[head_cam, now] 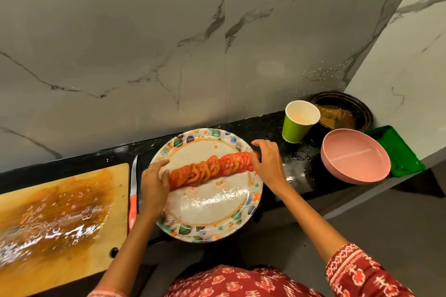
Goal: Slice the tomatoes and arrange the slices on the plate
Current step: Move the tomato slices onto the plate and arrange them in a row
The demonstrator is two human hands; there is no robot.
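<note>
**Q.** What does the head view show, and where are the tomatoes?

**A.** A row of overlapping red tomato slices (212, 171) lies across the middle of the round paper plate with a floral rim (207, 226), which sits on the black bench (270, 128). The left hand (154, 185) presses straight fingers against the left end of the row; the right hand (266, 160) touches the right end, its grip loosely curved against the last slices. Neither hand lifts anything.

**Q.** Are the cutting tools in use?

**A.** No. The red-handled knife (133, 190) lies just left of the plate, beside the wet wooden cutting board (60, 214). Slicing appears finished.

**Q.** How should the step in hand be done well?

**A.** The step is judged to be straightening the row. Both hands should press inward evenly and gently, keeping each slice leaning on its neighbour. The slices look wet and soft; hard pressure may buckle the row or tear them.

**Q.** What else stands near?

**A.** A green paper cup (299, 123) and a pink bowl (354, 159), far right.
</note>
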